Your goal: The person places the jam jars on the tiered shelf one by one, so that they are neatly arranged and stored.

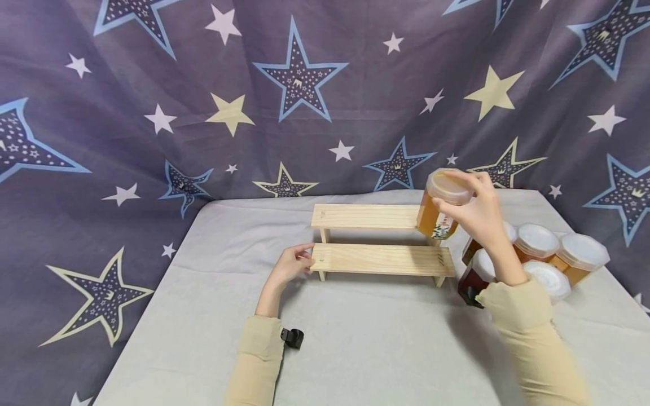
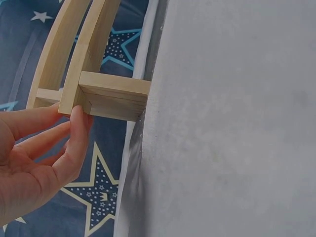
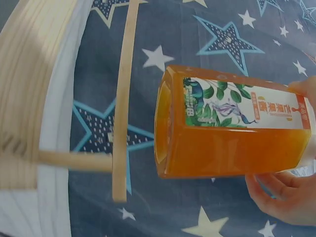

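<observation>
In the head view my right hand (image 1: 479, 208) grips a jar of orange syrup (image 1: 431, 217) by its pale lid, up over the right end of the upper tier of a two-tier wooden rack (image 1: 376, 259). The right wrist view shows the jar's flat side with a leafy printed label (image 3: 217, 103); its base points toward the rack. At the rack's left end, my left hand (image 1: 293, 262) pinches the edge of the lower tier between thumb and fingers. Closer up, in the left wrist view, the fingertips (image 2: 76, 116) sit at the corner of the wooden board (image 2: 74, 84).
Several lidded jars stand in a group on the right of the table, among them a dark one (image 1: 479, 276) and an amber one (image 1: 579, 256). A pale cloth (image 1: 355, 338) covers the table. Behind it hangs a star-patterned curtain (image 1: 355, 113).
</observation>
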`<act>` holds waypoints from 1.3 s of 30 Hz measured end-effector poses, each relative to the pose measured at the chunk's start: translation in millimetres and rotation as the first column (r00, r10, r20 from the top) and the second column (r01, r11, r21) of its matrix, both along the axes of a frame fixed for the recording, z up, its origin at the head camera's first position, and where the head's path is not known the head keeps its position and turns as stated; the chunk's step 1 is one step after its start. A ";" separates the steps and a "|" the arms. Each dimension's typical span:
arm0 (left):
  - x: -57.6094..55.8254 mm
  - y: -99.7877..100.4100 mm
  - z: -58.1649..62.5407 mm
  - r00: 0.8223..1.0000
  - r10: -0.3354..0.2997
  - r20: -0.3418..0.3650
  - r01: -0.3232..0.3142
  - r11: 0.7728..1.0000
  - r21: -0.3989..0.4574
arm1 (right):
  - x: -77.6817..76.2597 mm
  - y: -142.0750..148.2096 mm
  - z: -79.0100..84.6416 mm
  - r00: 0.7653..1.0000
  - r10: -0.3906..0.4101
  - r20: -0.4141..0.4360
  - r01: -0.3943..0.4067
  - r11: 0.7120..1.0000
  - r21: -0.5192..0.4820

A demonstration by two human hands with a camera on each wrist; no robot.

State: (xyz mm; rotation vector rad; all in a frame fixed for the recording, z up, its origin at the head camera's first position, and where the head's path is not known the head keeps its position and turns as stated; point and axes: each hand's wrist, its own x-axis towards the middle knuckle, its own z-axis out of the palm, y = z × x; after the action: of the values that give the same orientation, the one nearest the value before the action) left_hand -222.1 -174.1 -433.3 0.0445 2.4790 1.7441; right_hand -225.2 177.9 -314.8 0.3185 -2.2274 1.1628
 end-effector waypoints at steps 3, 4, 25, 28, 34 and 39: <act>-0.1 0.5 0.6 1.000 -0.005 -0.001 0.005 1.000 0.003 | -5.9 -8.6 -0.9 1.000 0.021 0.006 -0.021 1.000 -0.013; 0.1 0.5 0.9 1.000 -0.006 0.000 0.006 1.000 0.005 | -7.5 -11.5 -1.2 1.000 0.026 0.007 -0.026 1.000 -0.014; -0.1 -0.2 4.0 1.000 -0.005 0.007 0.005 1.000 0.005 | -32.8 -81.8 -0.2 0.989 0.147 0.010 -0.147 0.989 -0.036; -1.4 -0.4 0.6 1.000 0.005 -0.001 -0.005 1.000 -0.018 | -36.0 -90.3 -1.2 0.987 0.158 0.019 -0.157 0.987 -0.034; 0.7 -1.0 -0.6 1.000 0.009 -0.005 -0.009 1.000 -0.024 | -41.5 -106.8 -4.1 0.985 0.172 0.026 -0.171 0.985 -0.026; 0.4 -0.5 -0.9 1.000 -0.008 -0.006 0.008 1.000 -0.002 | -43.5 -118.7 -4.6 0.982 0.188 0.024 -0.187 0.982 -0.026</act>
State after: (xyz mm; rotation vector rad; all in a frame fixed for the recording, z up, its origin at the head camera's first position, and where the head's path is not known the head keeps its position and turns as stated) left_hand -221.7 -174.6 -434.2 0.0604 2.4816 1.7406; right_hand -268.7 59.2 -319.4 0.5152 -2.2429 1.2971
